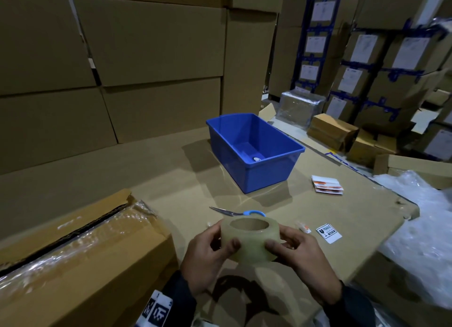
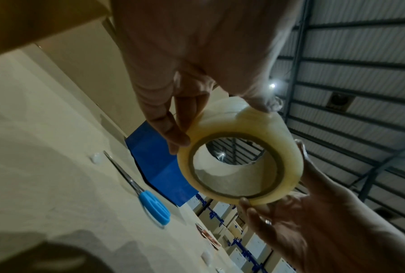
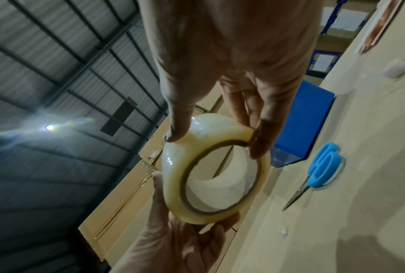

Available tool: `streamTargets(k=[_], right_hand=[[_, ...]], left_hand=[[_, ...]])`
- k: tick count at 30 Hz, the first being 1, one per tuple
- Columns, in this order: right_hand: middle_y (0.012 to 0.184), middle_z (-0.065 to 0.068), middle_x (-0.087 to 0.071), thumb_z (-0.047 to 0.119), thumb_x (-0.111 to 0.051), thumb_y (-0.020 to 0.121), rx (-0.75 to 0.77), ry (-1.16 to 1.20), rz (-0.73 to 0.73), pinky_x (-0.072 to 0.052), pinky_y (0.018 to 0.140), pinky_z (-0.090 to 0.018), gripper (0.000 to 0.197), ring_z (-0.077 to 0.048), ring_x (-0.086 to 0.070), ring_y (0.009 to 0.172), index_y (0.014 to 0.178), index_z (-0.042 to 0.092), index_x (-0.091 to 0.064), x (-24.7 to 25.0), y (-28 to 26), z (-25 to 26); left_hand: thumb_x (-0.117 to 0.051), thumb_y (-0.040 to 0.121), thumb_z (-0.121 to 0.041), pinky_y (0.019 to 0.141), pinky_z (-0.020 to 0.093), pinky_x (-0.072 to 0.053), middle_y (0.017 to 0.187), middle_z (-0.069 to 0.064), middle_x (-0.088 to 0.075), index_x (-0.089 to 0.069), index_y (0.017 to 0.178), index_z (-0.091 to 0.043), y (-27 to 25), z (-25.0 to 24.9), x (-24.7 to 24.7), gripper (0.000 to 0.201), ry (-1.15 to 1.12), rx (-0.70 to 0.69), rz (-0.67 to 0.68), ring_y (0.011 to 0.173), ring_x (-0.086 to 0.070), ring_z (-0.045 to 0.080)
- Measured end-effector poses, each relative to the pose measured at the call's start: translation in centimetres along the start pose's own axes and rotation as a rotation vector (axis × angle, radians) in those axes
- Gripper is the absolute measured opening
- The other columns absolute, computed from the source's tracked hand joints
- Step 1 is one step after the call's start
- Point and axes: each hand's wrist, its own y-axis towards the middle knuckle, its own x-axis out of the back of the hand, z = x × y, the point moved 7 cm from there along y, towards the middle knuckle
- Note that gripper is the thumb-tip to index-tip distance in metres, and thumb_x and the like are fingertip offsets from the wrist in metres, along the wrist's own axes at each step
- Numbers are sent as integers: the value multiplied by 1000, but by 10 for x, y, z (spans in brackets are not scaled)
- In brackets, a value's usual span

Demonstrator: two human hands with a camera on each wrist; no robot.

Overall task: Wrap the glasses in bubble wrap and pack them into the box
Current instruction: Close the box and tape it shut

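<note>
Your hands, left (image 1: 208, 258) and right (image 1: 305, 260), both pinch the tape roll (image 1: 249, 238) above the bench's near edge, its hole facing up. The sealed box (image 1: 73, 253) lies to your left, nearer the left hand.

Bare cardboard top (image 1: 171, 180) lies open at centre frame, between the hands and the blue bin (image 1: 254, 153). Scissors (image 1: 239, 213) lie across that path at lower centre. A taped box (image 1: 80, 248) blocks the lower left, bubble wrap (image 1: 420, 229) the right edge, stacked cartons (image 1: 122, 57) the upper left.
</note>
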Motion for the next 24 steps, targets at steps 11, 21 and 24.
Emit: streamTargets(k=[11,21,24], right_hand=[[70,-8,-64,37,-64,77,-45,77,-106,-59,72,-38,37,-17,-57,62,76,1,-75,15,0,-1],[90,-17,-72,41,-58,83,-74,172,-117,-57,72,-35,45,-22,-63,77,91,0,-75,19,0,-5],[99,-20,-72,39,-57,83,-70,187,-122,-58,72,-34,44,-25,-67,84,96,0,-74,19,1,-5]], left_hand=[[-57,70,-80,59,29,-52,69,-9,-65,-78,90,-21,-1,1,14,66,-33,83,-158,60,-58,7],[-55,81,-36,51,19,-45,67,-5,-70,-74,97,-6,-4,-6,11,39,-168,118,-219,59,-66,6],[-55,90,-26,54,19,-49,71,-4,-73,-73,100,-11,-4,-3,11,24,-204,142,-229,60,-66,4]])
